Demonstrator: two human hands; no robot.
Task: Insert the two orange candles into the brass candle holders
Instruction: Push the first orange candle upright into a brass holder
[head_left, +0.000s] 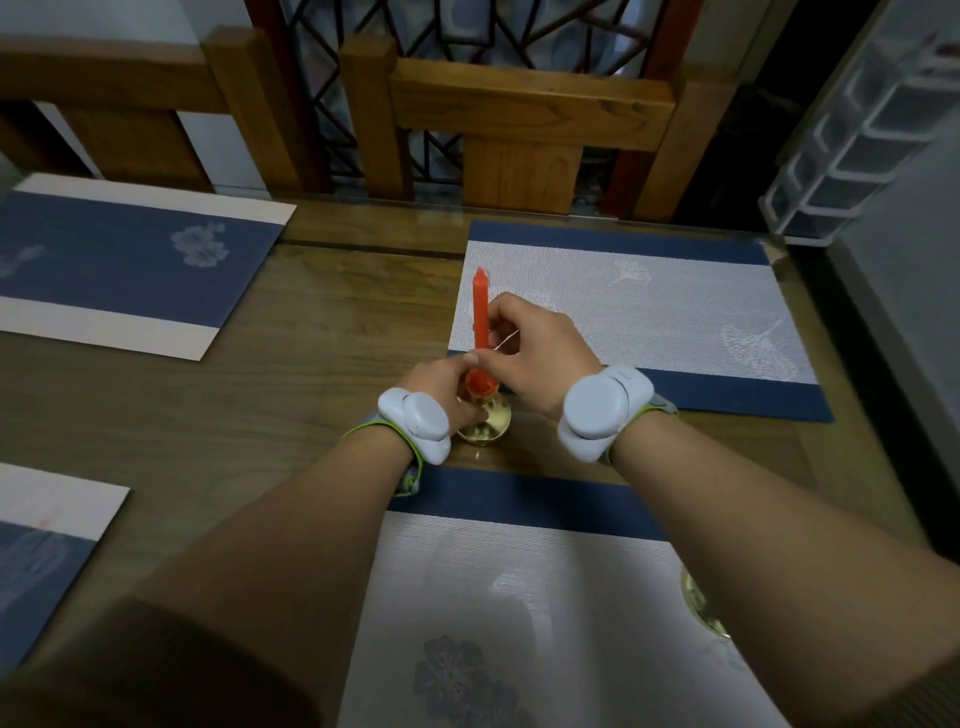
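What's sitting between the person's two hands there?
In the head view, an upright orange candle stands between the left hand and right hand, its base in a brass candle holder.

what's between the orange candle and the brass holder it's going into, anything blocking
Nothing visible blocks it. The orange wax candle stands upright with its lower end already at the cup of the round-based brass candle holder. The right hand grips its shaft and the left hand steadies the holder. The fingers hide how deep it sits.
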